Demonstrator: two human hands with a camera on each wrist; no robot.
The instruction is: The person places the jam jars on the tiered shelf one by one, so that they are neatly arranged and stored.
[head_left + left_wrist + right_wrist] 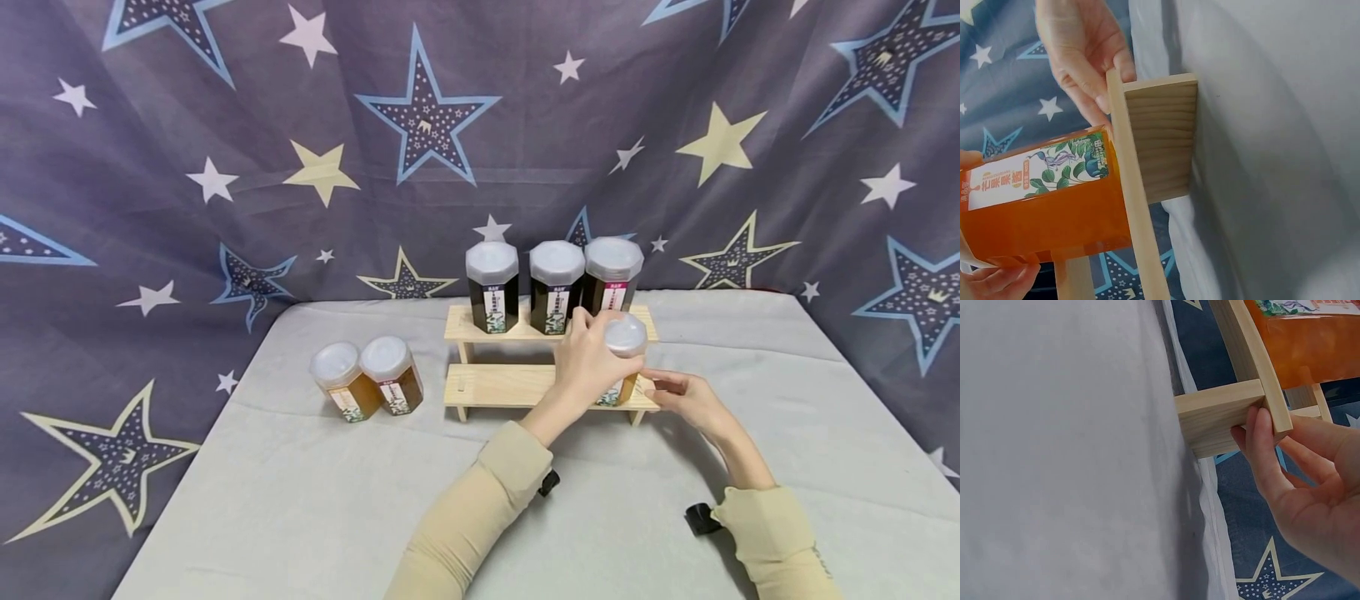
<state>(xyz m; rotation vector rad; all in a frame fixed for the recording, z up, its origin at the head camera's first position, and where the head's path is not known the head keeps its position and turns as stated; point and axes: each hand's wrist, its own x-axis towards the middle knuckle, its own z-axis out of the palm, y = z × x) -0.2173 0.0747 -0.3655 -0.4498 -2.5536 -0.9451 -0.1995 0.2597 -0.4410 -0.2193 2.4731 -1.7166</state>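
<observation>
My left hand grips a jar of orange contents with a clear lid and a leafy printed label. The jar's base meets the right end of the lower board of a two-tier wooden rack. At that board's right end, my right hand pinches the wood between thumb and fingers. On the upper tier stand three dark jars: a left one, a middle one and a right one, the last partly hidden behind my left hand.
Left of the rack, an amber jar and a brownish jar stand side by side on the grey cloth-covered table. A dark curtain with stars hangs close behind the rack.
</observation>
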